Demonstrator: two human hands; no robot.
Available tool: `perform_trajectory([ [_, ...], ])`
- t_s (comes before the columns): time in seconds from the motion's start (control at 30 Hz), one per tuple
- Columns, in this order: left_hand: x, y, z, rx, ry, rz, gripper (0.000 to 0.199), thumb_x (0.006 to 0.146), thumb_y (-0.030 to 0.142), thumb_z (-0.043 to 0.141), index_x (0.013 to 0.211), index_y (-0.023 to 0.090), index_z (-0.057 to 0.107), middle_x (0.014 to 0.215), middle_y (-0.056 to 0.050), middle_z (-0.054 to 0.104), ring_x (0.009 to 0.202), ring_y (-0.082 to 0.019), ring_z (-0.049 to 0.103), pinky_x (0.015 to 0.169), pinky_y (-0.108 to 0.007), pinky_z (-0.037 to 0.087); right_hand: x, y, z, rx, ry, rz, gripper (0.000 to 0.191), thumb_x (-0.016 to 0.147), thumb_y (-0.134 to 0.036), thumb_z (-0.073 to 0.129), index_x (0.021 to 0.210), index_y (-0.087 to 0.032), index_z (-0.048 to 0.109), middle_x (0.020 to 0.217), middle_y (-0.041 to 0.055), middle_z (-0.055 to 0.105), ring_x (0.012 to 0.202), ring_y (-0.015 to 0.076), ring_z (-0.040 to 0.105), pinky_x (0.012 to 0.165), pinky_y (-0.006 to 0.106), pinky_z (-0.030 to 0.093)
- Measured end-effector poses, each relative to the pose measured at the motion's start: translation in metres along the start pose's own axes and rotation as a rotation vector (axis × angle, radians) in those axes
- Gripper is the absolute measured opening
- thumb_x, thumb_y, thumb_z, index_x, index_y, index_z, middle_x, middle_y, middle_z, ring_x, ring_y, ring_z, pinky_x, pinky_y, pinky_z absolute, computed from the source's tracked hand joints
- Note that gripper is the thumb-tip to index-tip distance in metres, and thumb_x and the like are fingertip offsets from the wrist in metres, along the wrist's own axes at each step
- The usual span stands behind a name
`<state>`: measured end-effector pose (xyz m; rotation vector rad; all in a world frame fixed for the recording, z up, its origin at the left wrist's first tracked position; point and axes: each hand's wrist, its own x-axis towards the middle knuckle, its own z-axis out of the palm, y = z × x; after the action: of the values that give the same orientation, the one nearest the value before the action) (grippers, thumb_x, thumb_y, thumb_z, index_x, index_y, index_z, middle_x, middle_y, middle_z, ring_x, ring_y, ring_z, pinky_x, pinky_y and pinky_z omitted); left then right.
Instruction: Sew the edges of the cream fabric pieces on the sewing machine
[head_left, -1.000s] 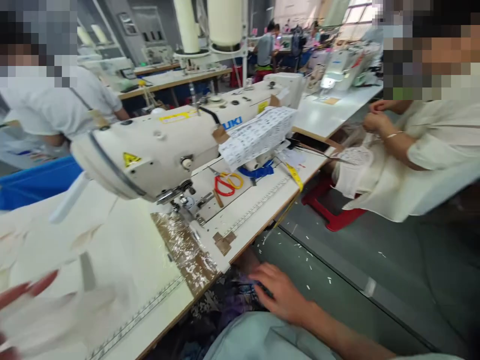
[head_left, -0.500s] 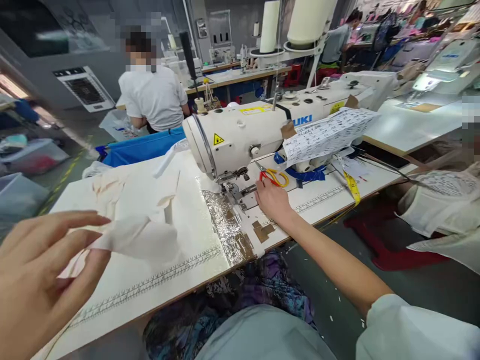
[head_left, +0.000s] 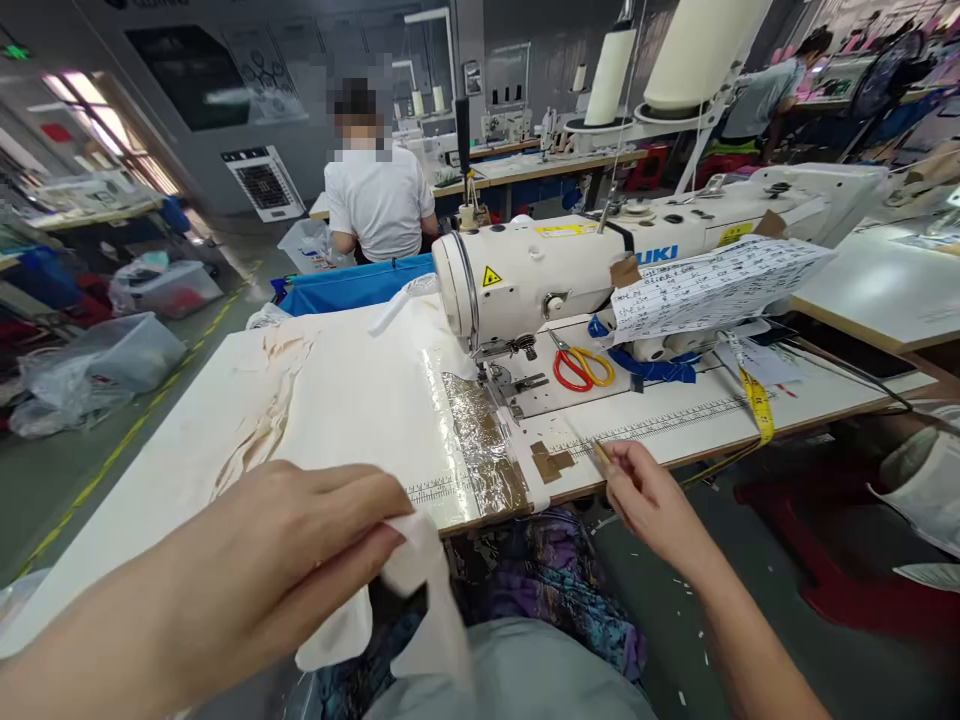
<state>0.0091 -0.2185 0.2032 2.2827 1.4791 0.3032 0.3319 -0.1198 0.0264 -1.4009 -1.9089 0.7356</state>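
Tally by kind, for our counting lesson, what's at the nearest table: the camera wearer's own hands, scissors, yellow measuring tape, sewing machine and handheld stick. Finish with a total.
Wearer's own: 2 (left hand, right hand)
Scissors: 1
Yellow measuring tape: 1
Sewing machine: 1
Thin tan stick: 1
Total: 6

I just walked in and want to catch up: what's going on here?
The person's left hand pinches white fabric that hangs over the lap, while the right hand holds a small tan stick at the table edge. Red-and-yellow scissors lie by the sewing machine, and more pale pieces lie farther left.
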Motion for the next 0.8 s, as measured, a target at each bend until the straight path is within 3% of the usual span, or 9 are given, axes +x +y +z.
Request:
perform_trajectory([
  [0.13,0.023,0.030,0.002,0.075,-0.188,0.102,0.035,0.101,0.039,0.035,0.084,0.024,0.060,0.060,-0.001,0.057,0.048,-0.014,0.046,0.048,-0.032,0.021,-0.041,-0.026,0.007,0.555,-0.052,0.090,0.032,0.095,-0.052,0.050,0.085,-0.022,0.051,0.056,-0.0078,0.034,0.044,0.0094,0.031,0.039,0.020,0.030],
  [0.17,0.028,0.037,0.004,0.054,-0.273,0.111,0.035,0.101,0.039,0.037,0.078,0.023,0.058,0.057,-0.001,0.054,0.046,-0.014,0.042,0.047,-0.032,0.020,-0.050,-0.035,0.007,0.630,-0.042,0.071,0.031,0.097,-0.050,0.050,0.085,-0.022,0.053,0.056,-0.0076,0.034,0.044,0.0094,0.032,0.039,0.020,0.032],
  [0.23,0.039,0.047,0.012,-0.041,-0.460,0.140,0.038,0.100,0.038,0.041,0.068,0.020,0.052,0.055,-0.001,0.051,0.043,-0.012,0.036,0.044,-0.030,0.019,-0.067,-0.053,0.004,0.710,-0.020,-0.051,0.030,0.099,-0.046,0.048,0.086,-0.022,0.059,0.063,-0.0017,0.048,0.054,0.0129,0.050,0.050,0.023,0.045],
  [0.3,0.053,0.052,0.025,-0.191,-0.633,0.139,0.040,0.099,0.036,0.043,0.063,0.019,0.051,0.053,0.000,0.050,0.043,-0.010,0.036,0.043,-0.025,0.023,-0.081,-0.070,0.000,0.697,-0.045,-0.201,0.028,0.099,-0.043,0.049,0.088,-0.024,0.065,0.098,0.0088,0.065,0.092,0.0212,0.065,0.077,0.032,0.055],
  [0.37,0.067,0.052,0.042,-0.337,-0.756,0.057,0.044,0.100,0.040,0.040,0.065,0.018,0.056,0.048,0.001,0.047,0.041,-0.009,0.038,0.043,-0.021,0.028,-0.092,-0.081,-0.004,0.678,-0.125,-0.264,0.024,0.099,-0.041,0.049,0.093,-0.027,0.068,0.132,0.0101,0.058,0.120,0.0255,0.058,0.094,0.037,0.051],
  [0.43,0.076,0.050,0.060,-0.461,-0.827,-0.052,0.050,0.099,0.053,0.038,0.071,0.018,0.060,0.043,0.003,0.043,0.038,-0.009,0.039,0.041,-0.019,0.031,-0.099,-0.085,-0.007,0.690,-0.158,-0.234,0.024,0.101,-0.041,0.047,0.099,-0.029,0.067,0.132,0.0098,0.058,0.115,0.0230,0.061,0.090,0.034,0.053],
  [0.57,0.083,0.053,0.085,-0.696,-0.877,-0.095,0.066,0.084,0.082,0.045,0.074,0.017,0.055,0.043,0.004,0.047,0.033,-0.008,0.036,0.033,-0.018,0.026,-0.107,-0.076,-0.024,0.623,-0.114,-0.162,0.024,0.101,-0.040,0.046,0.099,-0.027,0.066,0.095,0.0053,0.062,0.085,0.0161,0.062,0.071,0.024,0.052],
  [0.7,0.085,0.060,0.099,-0.806,-0.929,-0.045,0.065,0.083,0.083,0.047,0.072,0.019,0.044,0.044,0.005,0.049,0.031,-0.005,0.032,0.031,-0.016,0.022,-0.119,-0.067,-0.039,0.586,-0.177,-0.131,0.027,0.101,-0.040,0.046,0.115,-0.027,0.065,0.108,0.0073,0.064,0.099,0.0188,0.061,0.082,0.027,0.051],
  [0.8,0.087,0.061,0.110,-0.914,-0.985,-0.041,0.061,0.082,0.080,0.053,0.082,0.019,0.044,0.047,0.005,0.053,0.031,-0.006,0.035,0.032,-0.015,0.027,-0.126,-0.062,-0.041,0.551,-0.226,-0.052,0.031,0.100,-0.045,0.046,0.114,-0.026,0.066,0.088,0.0036,0.063,0.071,0.0139,0.055,0.062,0.023,0.045],
])
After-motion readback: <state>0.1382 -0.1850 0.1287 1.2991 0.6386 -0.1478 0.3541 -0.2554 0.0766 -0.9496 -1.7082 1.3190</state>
